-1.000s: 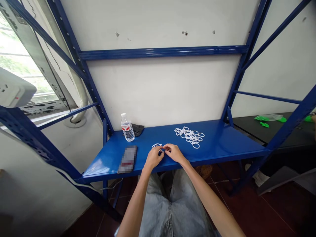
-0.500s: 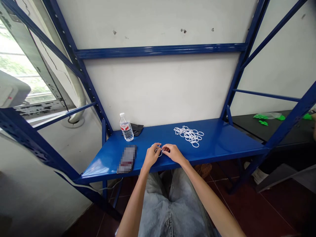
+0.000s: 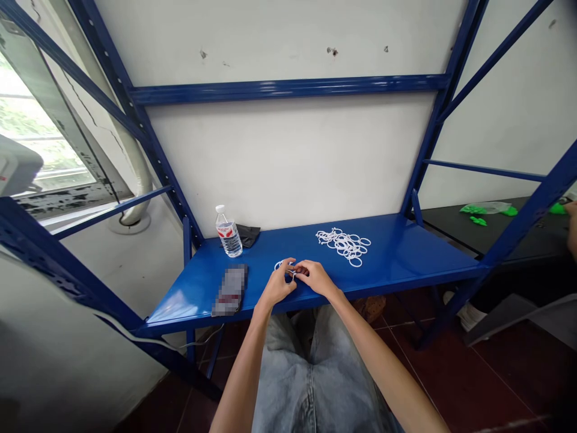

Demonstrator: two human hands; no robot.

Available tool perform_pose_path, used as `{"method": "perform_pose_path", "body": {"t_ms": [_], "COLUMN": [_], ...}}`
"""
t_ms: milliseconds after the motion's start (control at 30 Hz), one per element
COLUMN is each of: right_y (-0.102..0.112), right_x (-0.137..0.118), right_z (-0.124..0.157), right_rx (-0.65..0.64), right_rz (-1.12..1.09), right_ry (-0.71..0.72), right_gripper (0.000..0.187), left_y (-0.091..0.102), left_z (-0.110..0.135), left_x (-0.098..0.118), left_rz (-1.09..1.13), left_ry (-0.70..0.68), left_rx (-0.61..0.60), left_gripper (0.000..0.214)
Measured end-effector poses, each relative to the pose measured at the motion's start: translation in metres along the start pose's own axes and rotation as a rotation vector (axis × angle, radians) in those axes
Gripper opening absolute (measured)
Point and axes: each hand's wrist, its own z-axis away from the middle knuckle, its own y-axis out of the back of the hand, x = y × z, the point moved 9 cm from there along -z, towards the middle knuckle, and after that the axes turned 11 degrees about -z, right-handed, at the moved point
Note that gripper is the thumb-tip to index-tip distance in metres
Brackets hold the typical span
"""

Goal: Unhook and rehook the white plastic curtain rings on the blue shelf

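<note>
Close to the front edge of the blue shelf, my left hand [image 3: 278,285] and my right hand [image 3: 314,278] meet over a thin white cord loop [image 3: 293,274]. Thumb and fingers of the left hand curl round the loop. The right fingertips pinch its near end, partly hiding it. A bit of white ring [image 3: 278,264] shows just behind the left fingers; whether it belongs to the same loop I cannot tell. Beyond my right hand lies a tangled pile of white cord loops [image 3: 346,245].
On the blue shelf [image 3: 396,258] stand a water bottle [image 3: 229,233] and, behind it, a black pouch-like item [image 3: 249,235]. A phone [image 3: 231,290], blurred out, lies at left. Green pieces [image 3: 478,221] rest on a dark table; another person's hand [image 3: 571,225] shows at far right.
The left fingers have shifted, leaving a wider gap between thumb and index finger, and more white ring shows behind them. The view has moved slightly.
</note>
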Motion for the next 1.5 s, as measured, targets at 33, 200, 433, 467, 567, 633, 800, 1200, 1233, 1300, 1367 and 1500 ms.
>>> {"method": "perform_pose_path", "body": {"t_ms": [33,200,433,467,567,633,800,1200,1233,1300,1367,1500], "right_y": [-0.001,-0.002,0.012,0.015,0.020,0.022,0.023,0.022,0.022,0.021,0.021,0.021], "right_x": [-0.001,-0.005,-0.007,-0.007,-0.004,-0.001,0.001,-0.004,-0.004,-0.003,-0.004,-0.005], "right_z": [0.000,0.002,0.002,0.001,0.001,0.001,0.001,0.001,0.001,0.001,0.001,0.001], "right_rx": [-0.008,-0.018,0.106,0.126,0.178,0.192,0.195,0.185,0.185,0.184,0.186,0.190], "right_rz": [0.018,0.094,0.020,0.003,-0.041,-0.060,-0.097,-0.053,-0.045,-0.030,-0.009,0.041], "right_ry": [0.006,0.037,0.010,0.006,-0.011,-0.026,-0.046,-0.036,-0.034,-0.033,-0.031,-0.022], "right_gripper": [0.014,0.010,0.011,0.012,0.013,0.014,0.016,0.017,0.017,0.017,0.016,0.014], "left_y": [0.000,0.001,0.003,0.003,0.004,0.004,0.007,0.008,0.008,0.008,0.009,0.008], "left_z": [0.000,0.001,-0.001,-0.002,-0.002,-0.002,-0.002,-0.002,-0.002,-0.002,-0.002,-0.003], "left_x": [0.000,0.001,-0.006,-0.008,-0.010,-0.009,-0.005,-0.007,-0.007,-0.007,-0.007,-0.011], "left_rz": [-0.020,-0.040,0.030,0.042,0.082,0.099,0.115,0.095,0.098,0.106,0.115,0.121], "left_ry": [0.002,-0.006,0.021,0.033,0.050,0.055,0.071,0.084,0.080,0.074,0.068,0.067], "left_rx": [0.004,0.012,0.077,0.087,0.092,0.089,0.083,0.084,0.083,0.080,0.083,0.095], "left_gripper": [0.073,0.071,0.054,0.052,0.049,0.048,0.048,0.045,0.045,0.044,0.044,0.044]}}
